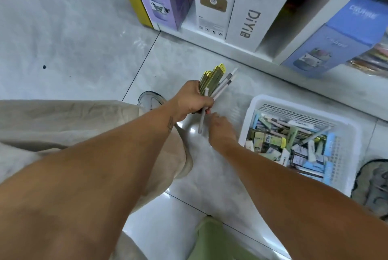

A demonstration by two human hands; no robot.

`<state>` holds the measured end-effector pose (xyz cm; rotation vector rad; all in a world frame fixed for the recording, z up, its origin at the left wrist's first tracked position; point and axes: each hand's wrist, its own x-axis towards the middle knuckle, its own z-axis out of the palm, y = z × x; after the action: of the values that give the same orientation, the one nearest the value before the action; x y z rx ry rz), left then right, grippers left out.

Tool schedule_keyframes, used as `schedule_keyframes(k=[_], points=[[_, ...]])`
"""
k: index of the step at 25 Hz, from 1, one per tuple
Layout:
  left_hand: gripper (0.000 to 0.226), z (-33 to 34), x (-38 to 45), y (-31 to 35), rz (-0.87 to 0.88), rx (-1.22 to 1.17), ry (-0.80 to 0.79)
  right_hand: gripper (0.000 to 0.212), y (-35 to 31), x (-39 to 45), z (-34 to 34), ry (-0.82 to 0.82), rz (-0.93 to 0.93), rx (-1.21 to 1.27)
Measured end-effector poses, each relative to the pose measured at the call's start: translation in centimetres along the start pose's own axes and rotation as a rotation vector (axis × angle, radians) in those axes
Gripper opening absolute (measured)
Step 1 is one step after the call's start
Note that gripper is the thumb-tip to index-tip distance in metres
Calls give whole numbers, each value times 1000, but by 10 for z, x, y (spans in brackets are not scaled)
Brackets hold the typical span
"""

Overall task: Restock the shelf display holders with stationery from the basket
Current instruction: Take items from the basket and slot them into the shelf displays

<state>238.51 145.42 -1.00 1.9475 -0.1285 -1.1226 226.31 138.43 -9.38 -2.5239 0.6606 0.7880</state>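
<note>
Currently your left hand (192, 100) grips a fanned bundle of pens (214, 83), long axes pointing away from you, while your right hand (218, 128), fingers curled just beneath one grey pen (202, 120), lies nearer the basket (260, 104) at its right.

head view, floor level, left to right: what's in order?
Beige trouser leg → left hand gripping yellow-tipped packs and grey pens → right hand → white basket of stationery → shoe.
</note>
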Motion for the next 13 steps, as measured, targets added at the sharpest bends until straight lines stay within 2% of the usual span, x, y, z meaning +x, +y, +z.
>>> schedule_keyframes(k=[2,5,8,13], points=[[19,0,2,-7,-11,-4,-1,45,-3,1,1,5,-31,7],[20,1,-3,-5,-4,-8,-10,34,0,-3,-18,-33,9,238],[21,8,-21,18,48,19,-43,17,23,-20,-60,11,99,481],[18,41,-65,80,203,107,-256,10,93,-89,-165,169,118,584]])
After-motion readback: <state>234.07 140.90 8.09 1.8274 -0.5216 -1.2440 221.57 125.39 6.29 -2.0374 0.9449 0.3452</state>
